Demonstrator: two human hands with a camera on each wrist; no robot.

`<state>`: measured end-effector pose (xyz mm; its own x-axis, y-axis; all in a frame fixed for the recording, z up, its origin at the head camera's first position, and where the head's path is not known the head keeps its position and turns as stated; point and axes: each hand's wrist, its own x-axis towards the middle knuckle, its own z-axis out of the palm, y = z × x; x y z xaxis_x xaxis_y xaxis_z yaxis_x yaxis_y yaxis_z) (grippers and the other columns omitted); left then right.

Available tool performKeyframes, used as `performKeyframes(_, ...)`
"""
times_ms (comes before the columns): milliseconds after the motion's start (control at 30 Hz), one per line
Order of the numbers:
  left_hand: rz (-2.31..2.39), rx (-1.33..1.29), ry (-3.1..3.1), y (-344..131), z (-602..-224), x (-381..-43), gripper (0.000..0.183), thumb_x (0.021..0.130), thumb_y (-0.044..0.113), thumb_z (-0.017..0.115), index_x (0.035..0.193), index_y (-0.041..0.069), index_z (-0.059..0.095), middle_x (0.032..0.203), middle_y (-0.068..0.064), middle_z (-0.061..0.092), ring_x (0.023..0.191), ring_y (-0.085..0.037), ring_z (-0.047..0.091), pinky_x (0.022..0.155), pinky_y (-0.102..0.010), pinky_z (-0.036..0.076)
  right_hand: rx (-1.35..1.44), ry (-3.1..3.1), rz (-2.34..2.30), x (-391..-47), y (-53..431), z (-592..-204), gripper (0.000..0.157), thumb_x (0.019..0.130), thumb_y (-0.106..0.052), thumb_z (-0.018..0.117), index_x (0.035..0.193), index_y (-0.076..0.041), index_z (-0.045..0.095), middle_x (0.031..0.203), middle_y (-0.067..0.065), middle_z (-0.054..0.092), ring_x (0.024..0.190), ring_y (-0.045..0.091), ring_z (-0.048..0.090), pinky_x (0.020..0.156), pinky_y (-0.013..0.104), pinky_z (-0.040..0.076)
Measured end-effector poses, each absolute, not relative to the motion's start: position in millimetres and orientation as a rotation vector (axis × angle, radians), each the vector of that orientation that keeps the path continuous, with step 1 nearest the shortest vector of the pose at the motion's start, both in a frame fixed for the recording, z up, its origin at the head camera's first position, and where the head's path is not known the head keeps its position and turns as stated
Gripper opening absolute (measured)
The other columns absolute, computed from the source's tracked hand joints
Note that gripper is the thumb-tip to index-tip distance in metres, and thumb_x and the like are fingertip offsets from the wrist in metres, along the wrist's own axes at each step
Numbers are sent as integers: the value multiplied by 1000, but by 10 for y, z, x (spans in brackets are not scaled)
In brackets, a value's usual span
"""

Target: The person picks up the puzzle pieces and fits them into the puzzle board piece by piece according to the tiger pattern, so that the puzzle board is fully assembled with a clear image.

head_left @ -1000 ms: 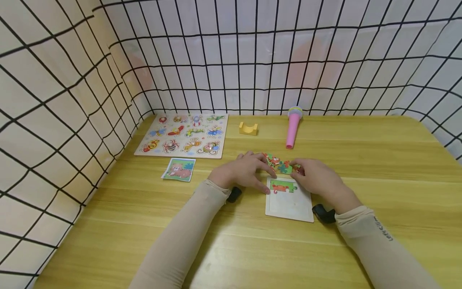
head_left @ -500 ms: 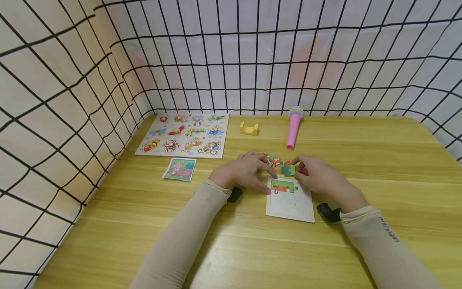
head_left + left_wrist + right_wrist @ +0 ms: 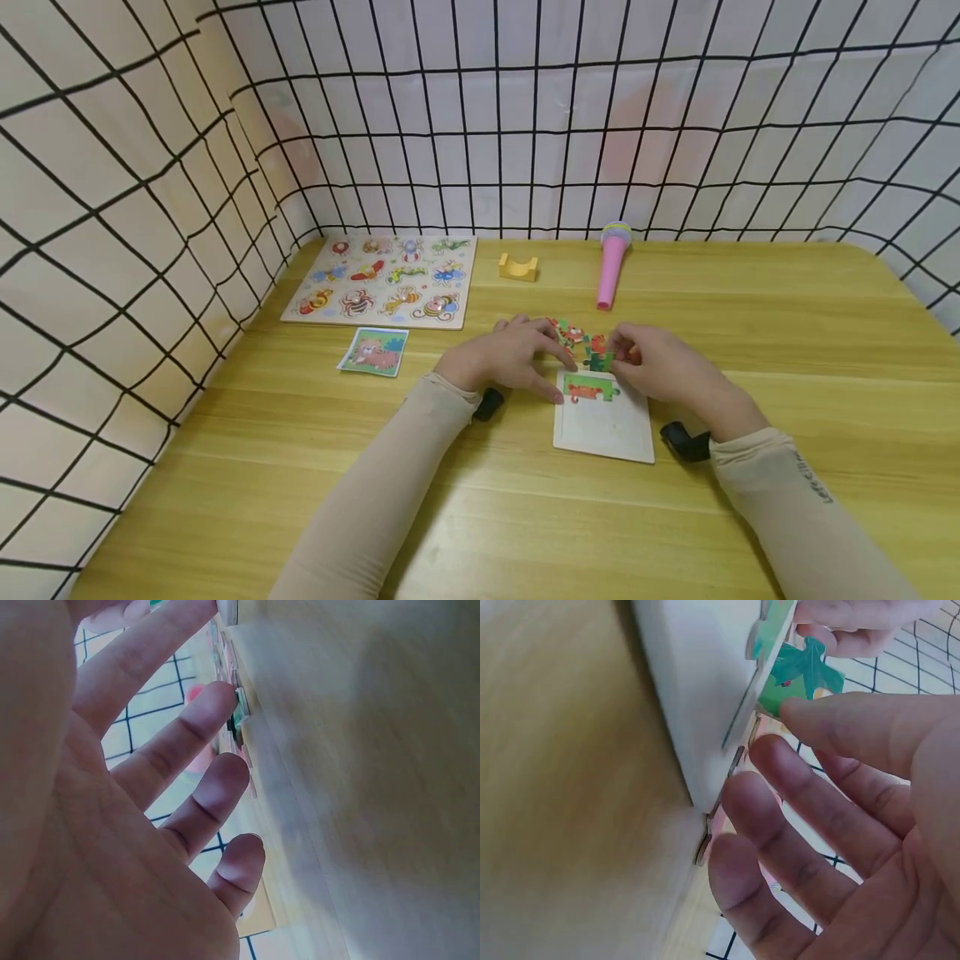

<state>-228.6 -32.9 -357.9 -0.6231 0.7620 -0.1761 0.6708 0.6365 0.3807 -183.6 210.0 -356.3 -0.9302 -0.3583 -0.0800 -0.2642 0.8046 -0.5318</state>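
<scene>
My right hand (image 3: 663, 367) pinches a leaf-print jigsaw piece (image 3: 808, 673) just beyond the puzzle tray (image 3: 600, 432)'s far edge. My left hand (image 3: 510, 354), fingers spread, touches the tray's left side.

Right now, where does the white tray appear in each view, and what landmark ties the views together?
Head: the tray lies right of centre, below mid-height.
Left wrist: only a pale edge, probably the tray, at the top.
Right wrist: the tray slants down from the top, left of centre.
Shared landmark: the left hand, by the tray's upper left corner in head, large at left in left wrist, cropped at top right in right wrist.
</scene>
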Motion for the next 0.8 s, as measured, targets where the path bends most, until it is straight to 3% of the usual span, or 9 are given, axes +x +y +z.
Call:
performKeyframes(333,399,1153,2528,-323,-3584,-2278,48,82,54,79,126,38,70,151,-2,41,133,-24,34,108,-51,25,-488,2798,-969,-1797,2198,-3445,11,96,-14,69,104,-7,68,106,10,71,102,32,66,87,53,49)
performKeyframes(433,392,1148,2533,-328,-3592,-2281,48,82,55,79,126,38,70,150,-1,42,131,-24,35,108,-51,26,-484,2769,-1038,-1788,2237,-3385,13,94,-17,73,102,-8,71,106,7,73,100,28,68,87,50,49)
performKeyframes(633,409,1149,2531,-337,-3607,-2286,48,82,54,80,126,38,70,151,-1,41,134,-25,32,110,-52,23,-440,2745,-1127,-1756,2330,-3234,22,95,-27,73,106,-8,70,100,6,74,93,24,68,72,36,48)
performKeyframes(800,427,1145,2526,-339,-3612,-2288,48,81,53,80,126,38,70,155,-3,38,139,-27,28,112,-53,20,-474,2793,-1130,-1736,2427,-3137,25,98,-26,68,115,-7,69,105,6,70,93,25,63,74,34,50)
